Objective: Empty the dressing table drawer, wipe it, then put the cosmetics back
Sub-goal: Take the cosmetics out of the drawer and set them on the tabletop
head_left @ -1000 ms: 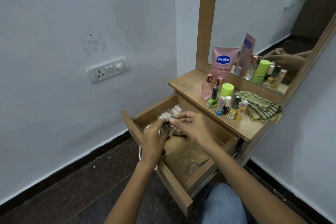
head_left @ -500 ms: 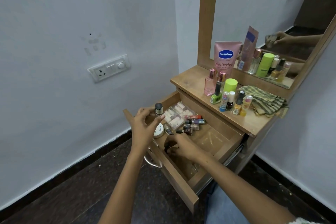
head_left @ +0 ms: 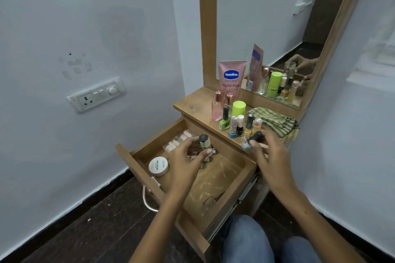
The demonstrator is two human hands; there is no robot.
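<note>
Hands [head_left: 229, 156] both grip – left a small bottle [head_left: 204, 142], right a dark bottle [head_left: 254, 137].

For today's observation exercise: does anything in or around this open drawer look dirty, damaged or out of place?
Yes. The bare floor of the drawer is smeared with pale, dusty streaks, so it looks unwiped. Marks of old tape and a small hole scar the wall above the switch plate. Nothing looks spilled.

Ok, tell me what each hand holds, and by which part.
Left hand pinches a small bottle by its body. Right hand grips a dark-capped bottle around its cap and neck.
</note>
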